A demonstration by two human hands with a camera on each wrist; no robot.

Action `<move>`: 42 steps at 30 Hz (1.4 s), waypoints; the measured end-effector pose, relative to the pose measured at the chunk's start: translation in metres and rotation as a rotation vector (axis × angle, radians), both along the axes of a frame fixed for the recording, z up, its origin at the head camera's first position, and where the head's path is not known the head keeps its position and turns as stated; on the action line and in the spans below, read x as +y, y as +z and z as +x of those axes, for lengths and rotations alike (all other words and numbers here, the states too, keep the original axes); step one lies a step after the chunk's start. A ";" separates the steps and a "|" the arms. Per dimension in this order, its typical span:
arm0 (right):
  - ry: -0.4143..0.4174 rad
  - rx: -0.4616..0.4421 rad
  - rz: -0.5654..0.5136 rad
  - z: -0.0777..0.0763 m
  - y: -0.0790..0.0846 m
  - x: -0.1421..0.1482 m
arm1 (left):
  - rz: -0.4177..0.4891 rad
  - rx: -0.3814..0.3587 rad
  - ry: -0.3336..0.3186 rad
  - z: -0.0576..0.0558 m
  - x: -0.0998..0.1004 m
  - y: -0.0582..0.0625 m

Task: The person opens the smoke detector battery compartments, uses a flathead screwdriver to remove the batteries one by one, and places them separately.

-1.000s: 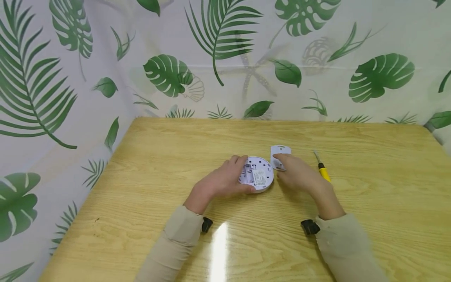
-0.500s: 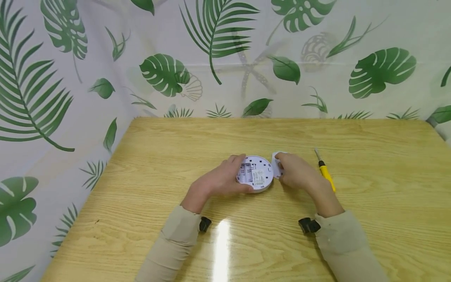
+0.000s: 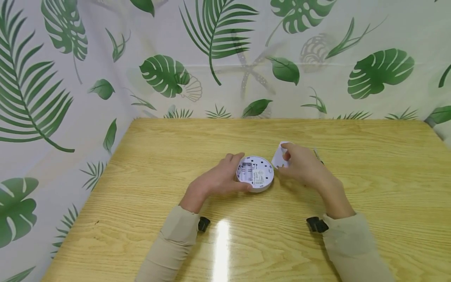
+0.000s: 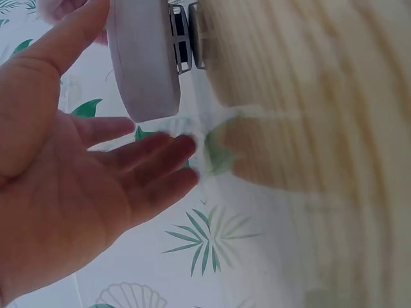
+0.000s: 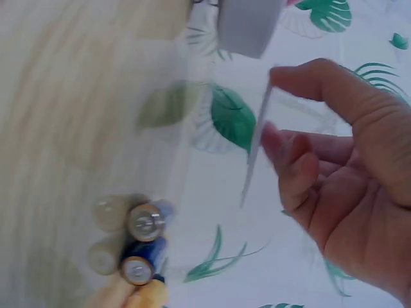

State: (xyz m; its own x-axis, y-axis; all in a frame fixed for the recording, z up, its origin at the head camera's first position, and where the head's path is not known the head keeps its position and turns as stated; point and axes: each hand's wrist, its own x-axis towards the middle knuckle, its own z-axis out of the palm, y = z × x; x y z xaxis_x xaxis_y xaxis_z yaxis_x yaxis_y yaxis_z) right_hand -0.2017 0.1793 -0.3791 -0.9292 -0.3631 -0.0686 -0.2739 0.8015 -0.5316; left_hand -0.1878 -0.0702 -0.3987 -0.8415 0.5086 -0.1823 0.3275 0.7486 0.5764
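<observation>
A round white smoke detector (image 3: 258, 179) rests on the table with its underside up, showing a battery compartment, small slots and a printed label. My left hand (image 3: 218, 176) grips its left rim, thumb on the near side and fingers on the far side. In the left wrist view the detector's white side (image 4: 144, 64) and dark vent openings show, with the other fingers spread below. Just to its right, my right hand (image 3: 306, 166) pinches a thin white mounting plate (image 3: 278, 157) between thumb and fingers. The right wrist view shows this plate (image 5: 254, 154) edge-on, tilted.
A screwdriver (image 3: 318, 155) lies right of my right hand, its yellow handle hidden by that hand in the head view. Two batteries (image 5: 139, 266) lie near the yellow handle (image 5: 149, 295) in the right wrist view. A leaf-patterned cloth (image 3: 225, 94) hangs behind the wooden table.
The plate, earlier flat beside the detector under my right hand, is now tilted up in its pinch. My right hand shifted slightly right, covering the screwdriver handle. The left hand hardly moved.
</observation>
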 end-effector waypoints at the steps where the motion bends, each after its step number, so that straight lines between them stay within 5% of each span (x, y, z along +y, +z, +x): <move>1: 0.006 0.024 -0.021 0.001 0.002 -0.001 | 0.010 0.020 0.013 0.000 0.001 0.001; 7: 0.082 0.180 -0.147 0.014 0.013 -0.019 | 0.222 0.135 0.063 0.000 0.008 0.005; 13: 0.152 0.270 -0.259 0.025 0.014 -0.041 | 0.470 0.123 0.134 0.002 0.012 0.009; 19: -0.041 0.390 -0.416 0.026 0.015 -0.035 | 0.555 -0.008 0.195 0.000 0.002 0.014; 21: -0.076 0.336 -0.446 0.024 0.016 -0.028 | 0.570 -0.033 0.176 -0.001 0.000 0.016; 27: -0.079 -0.056 -0.448 0.019 0.014 -0.018 | 0.525 0.012 0.187 -0.004 -0.001 0.010; 31: -0.131 -0.232 -0.468 0.017 0.008 -0.020 | 0.482 0.020 0.208 -0.007 -0.003 0.004; 35: -0.146 -0.280 -0.454 0.016 0.003 -0.024 | 0.471 0.006 0.210 -0.008 -0.006 0.002; 42: -0.105 -0.152 -0.285 0.017 -0.003 -0.027 | 0.382 0.013 0.167 -0.009 -0.005 -0.001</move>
